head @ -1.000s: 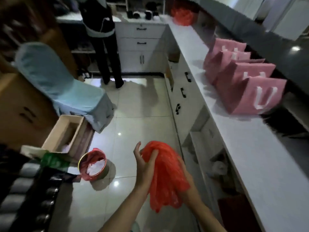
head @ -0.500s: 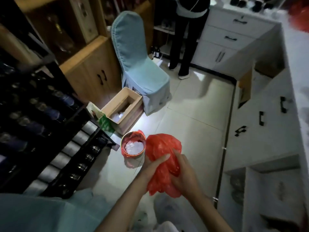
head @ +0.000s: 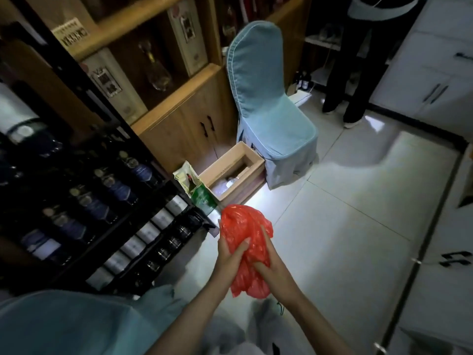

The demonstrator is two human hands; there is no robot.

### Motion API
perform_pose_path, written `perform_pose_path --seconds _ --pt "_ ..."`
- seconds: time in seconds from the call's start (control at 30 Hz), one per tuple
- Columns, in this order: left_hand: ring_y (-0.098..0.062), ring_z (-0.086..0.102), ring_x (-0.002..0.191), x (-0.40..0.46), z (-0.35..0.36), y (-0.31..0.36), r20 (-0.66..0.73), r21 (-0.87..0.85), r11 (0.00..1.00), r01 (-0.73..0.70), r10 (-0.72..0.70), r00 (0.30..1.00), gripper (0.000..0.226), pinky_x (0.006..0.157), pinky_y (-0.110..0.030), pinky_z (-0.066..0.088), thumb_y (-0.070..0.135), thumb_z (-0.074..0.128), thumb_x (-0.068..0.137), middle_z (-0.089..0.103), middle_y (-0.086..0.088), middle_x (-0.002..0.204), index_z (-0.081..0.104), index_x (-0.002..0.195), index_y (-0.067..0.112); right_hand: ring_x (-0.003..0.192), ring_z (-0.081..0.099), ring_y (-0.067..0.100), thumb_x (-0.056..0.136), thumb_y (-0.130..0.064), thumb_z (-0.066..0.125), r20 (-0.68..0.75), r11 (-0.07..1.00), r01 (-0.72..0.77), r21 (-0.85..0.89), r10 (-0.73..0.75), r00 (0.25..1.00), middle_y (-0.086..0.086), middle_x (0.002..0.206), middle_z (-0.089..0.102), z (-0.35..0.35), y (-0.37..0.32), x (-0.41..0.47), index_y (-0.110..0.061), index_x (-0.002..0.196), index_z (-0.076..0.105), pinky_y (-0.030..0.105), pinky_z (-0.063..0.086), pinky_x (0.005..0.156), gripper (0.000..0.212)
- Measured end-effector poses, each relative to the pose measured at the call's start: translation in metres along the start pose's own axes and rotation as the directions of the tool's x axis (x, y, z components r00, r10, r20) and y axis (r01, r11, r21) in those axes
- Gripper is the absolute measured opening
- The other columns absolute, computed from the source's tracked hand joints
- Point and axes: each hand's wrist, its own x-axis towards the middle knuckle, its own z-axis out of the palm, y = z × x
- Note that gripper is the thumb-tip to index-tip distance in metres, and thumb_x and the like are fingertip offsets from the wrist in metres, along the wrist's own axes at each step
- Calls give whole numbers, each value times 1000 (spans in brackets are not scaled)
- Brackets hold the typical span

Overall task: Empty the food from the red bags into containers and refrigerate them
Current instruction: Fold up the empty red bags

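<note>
Between both hands above the pale tiled floor (head: 358, 226), a crumpled red plastic bag (head: 243, 231) is squeezed by left hand (head: 229, 254) and right hand (head: 271, 265) fingers curled into it, near an open wooden box (head: 252, 165) holding clear plastic beside a blue-covered chair (head: 271, 111).

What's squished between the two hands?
In the head view, a crumpled red plastic bag lies between the left hand and right hand; both hands grip it.

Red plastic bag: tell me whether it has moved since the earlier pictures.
Yes. The red plastic bag, bunched between both hands, has come leftward and nearer the open wooden box on the floor.
</note>
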Motion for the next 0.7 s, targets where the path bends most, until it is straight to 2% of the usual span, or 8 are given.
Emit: perform_pose_path --seconds 0.13,0.2,0.27,0.37,0.43,0.53,0.63,0.7 --pt "-11 62 130 19 5 -29 16 41 997 66 -67 998 84 111 -43 52 53 76 83 59 7 147 33 155 45 110 65 -9 107 -25 52 -203 997 -73 -18 68 977 -24 129 59 2 15 30 -41 150 36 9 53 82 48" --pt "-9 64 126 33 4 -46 -45 42 995 85 -83 996 80 109 -37 52 45 76 83 61 7 143 37 153 42 105 68 -5 103 -18 59 -265 989 -125 -81 99 959 -23 119 67 5 31 47 -38 141 50 15 56 86 44" --pt "-8 66 117 53 0 -60 -181 34 990 135 -127 975 73 98 -26 54 34 75 85 62 7 135 38 149 34 105 69 4 94 -14 69 -286 978 -169 -122 129 950 -15 115 70 8 52 65 -39 124 58 30 58 92 40" --pt "-9 64 93 95 -5 -85 -385 4 972 234 -214 898 49 67 -9 48 9 72 90 61 -4 115 38 125 15 108 62 2 90 -26 72 -298 950 -193 -246 115 948 -15 122 54 17 87 95 -40 123 57 31 56 96 39" --pt "-15 64 87 129 -7 -113 -429 5 952 306 -274 861 36 62 -15 46 6 71 88 61 -8 107 43 110 12 113 58 5 89 -50 59 -295 906 -225 -359 118 948 -14 125 43 23 120 120 -34 133 55 31 55 98 47" --pt "-25 68 94 191 -9 -172 -407 -3 924 383 -351 843 26 78 -32 56 15 72 91 68 -12 109 51 106 14 124 51 18 91 -63 30 -213 848 -241 -471 156 964 -8 136 38 23 186 163 -32 147 41 40 50 106 65" --pt "-33 67 111 260 -16 -246 -335 17 903 430 -400 853 49 102 -50 55 38 72 84 68 -12 124 55 125 16 125 54 15 96 -51 34 -179 854 -198 -481 126 976 -8 142 49 16 262 209 -28 155 35 36 47 107 63" --pt "-33 64 119 304 -21 -294 -272 22 904 427 -406 873 57 108 -49 51 38 73 89 66 -10 133 53 139 19 120 60 13 95 -43 41 -216 841 -221 -493 128 968 -10 138 57 8 306 244 -27 153 38 31 51 101 60"
